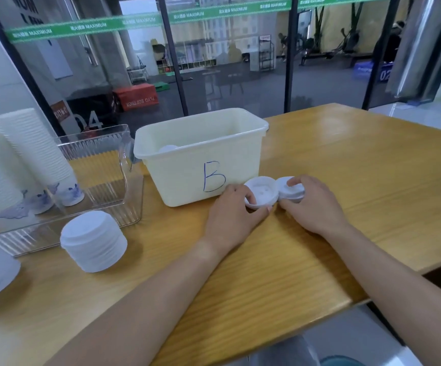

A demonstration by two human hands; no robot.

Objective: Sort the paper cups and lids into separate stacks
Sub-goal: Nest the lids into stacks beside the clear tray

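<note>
Two lids in hand: each hand holds one white plastic cup lid, side by side on the wooden table just right of the cream bin, likely so they can be nested before joining the stack.
Left hand: fingers curl round the near and left rim of the left lid, which sits tilted, its underside turned up towards the camera — a hold that suits turning it over.
Right hand: thumb and fingers pinch the right lid from above, top side up; the two lids seem to touch at their rims, though fingers hide the join.
Cream bin: marked with a blue "B", in the middle of the table, open — the source bin, I judge; something pale and rounded shows inside its far left corner, perhaps one more lid.
Lid stack: nested white lids standing near left on the table, well apart from the hands — where these two should go.
Cup stacks: tall ribbed white paper cups with blue print, nested upside down at far left, leaning in or against a clear tray.
Progress: both stacks are tall, so the sorting looks close to done.
</note>
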